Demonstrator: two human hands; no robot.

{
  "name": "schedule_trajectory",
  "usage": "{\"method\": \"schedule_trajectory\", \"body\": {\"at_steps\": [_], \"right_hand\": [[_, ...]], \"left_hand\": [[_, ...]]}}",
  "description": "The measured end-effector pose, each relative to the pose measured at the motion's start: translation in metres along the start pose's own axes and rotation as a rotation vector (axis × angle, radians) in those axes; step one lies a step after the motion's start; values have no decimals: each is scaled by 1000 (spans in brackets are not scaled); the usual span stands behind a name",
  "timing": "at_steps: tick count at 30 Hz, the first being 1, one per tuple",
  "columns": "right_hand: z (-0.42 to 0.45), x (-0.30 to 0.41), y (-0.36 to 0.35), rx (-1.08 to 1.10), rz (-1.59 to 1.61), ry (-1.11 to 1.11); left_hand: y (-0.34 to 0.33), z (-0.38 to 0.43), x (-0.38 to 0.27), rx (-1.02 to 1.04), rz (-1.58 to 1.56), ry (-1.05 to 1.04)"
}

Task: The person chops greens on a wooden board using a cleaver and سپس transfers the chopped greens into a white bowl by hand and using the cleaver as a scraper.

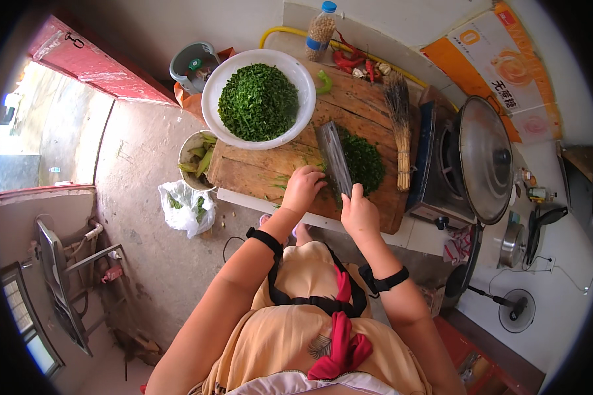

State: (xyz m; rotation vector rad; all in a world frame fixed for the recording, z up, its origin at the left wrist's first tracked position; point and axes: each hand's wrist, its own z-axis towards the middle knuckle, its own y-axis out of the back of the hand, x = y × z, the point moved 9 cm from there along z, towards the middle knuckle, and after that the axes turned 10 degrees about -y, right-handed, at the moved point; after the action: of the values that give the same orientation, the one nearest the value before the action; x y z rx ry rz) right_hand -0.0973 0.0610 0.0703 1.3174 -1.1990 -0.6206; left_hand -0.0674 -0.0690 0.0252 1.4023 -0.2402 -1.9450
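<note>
My right hand (360, 212) is closed around the handle of a cleaver (335, 155), whose broad metal blade stands over the wooden cutting board (257, 173). A heap of finely chopped greens (363, 160) lies to the right of the blade. To its left, my left hand (304, 187) rests on the board with bent fingers close to the blade; whether anything is under the fingertips is hidden. A white plastic basin (306, 98) piled with chopped greens (259, 101) stands on the board's upper left part. Small green scraps lie near my left hand.
A whisk-like straw brush (402, 133) lies on the board's right side, beside a gas stove (425, 163) with a lidded wok (487, 158). Behind are red peppers (348, 59), a green pepper (323, 82) and a bottle of beans (321, 30). A scrap bucket (182, 148) and plastic bag (190, 217) sit lower left.
</note>
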Motion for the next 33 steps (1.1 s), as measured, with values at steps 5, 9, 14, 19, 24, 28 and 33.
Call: {"method": "schedule_trajectory", "body": {"at_steps": [5, 9, 14, 19, 24, 28, 33], "right_hand": [[4, -3, 3, -6, -70, -23], [5, 2, -3, 52, -94, -21], [6, 3, -21, 137, -146, -52], [32, 2, -12, 6, -3, -48], [23, 5, 14, -48, -21, -37], [10, 7, 9, 37, -90, -51], [12, 4, -6, 88, -72, 5]], "left_hand": [[-4, -1, -3, 25, 42, -60], [-10, -4, -14, 116, 160, -218], [-19, -10, -27, 297, 341, -338], [-20, -17, -40, 308, 471, -440], [-22, -18, -34, 328, 524, -413], [-18, -14, -24, 296, 362, -317], [-14, -12, -18, 281, 226, -235]]}}
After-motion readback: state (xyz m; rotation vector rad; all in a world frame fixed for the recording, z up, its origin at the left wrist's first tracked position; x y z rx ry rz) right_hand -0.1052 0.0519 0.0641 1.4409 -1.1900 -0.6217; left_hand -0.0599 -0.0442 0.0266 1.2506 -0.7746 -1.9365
